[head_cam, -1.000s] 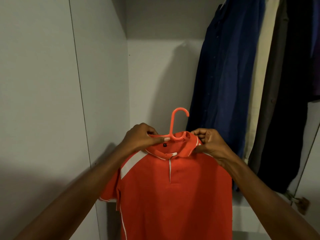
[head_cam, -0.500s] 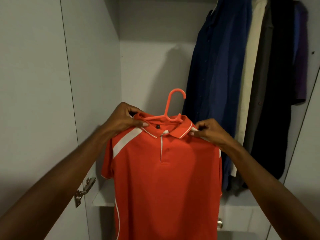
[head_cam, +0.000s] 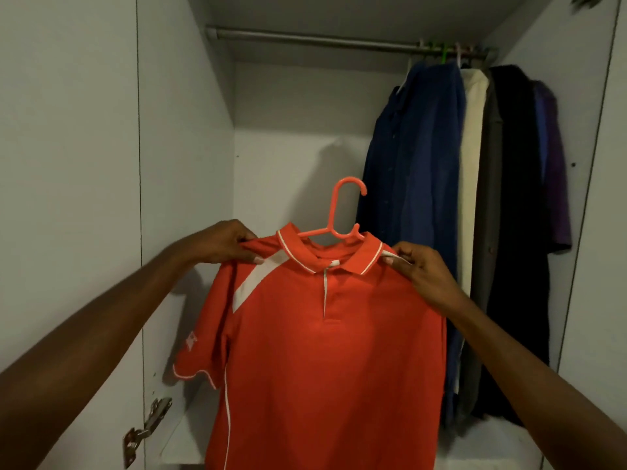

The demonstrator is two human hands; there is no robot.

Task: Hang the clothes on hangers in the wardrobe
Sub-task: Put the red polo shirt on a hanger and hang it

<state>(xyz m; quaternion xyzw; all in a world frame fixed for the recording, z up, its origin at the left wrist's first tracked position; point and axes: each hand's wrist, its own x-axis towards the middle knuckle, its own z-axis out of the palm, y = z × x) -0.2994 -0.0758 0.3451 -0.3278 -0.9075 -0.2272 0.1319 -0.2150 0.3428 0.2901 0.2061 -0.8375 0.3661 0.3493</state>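
An orange polo shirt (head_cam: 325, 351) with white trim hangs on an orange plastic hanger (head_cam: 339, 212), whose hook stands up above the collar. My left hand (head_cam: 224, 244) pinches the shirt's left shoulder. My right hand (head_cam: 417, 266) pinches the right shoulder beside the collar. The shirt is held in front of the open wardrobe, well below the metal rail (head_cam: 305, 37), left of the hanging clothes.
Several garments hang at the rail's right end: a navy shirt (head_cam: 414, 184), a cream one (head_cam: 470, 171), a black one (head_cam: 519, 212) and a purple one (head_cam: 556, 164). The wardrobe's left wall (head_cam: 183, 130) and an open door hinge (head_cam: 146, 432) are at left.
My hands have slid outward from the collar to the shirt's shoulders. The view has tilted up, bringing the rail into sight.
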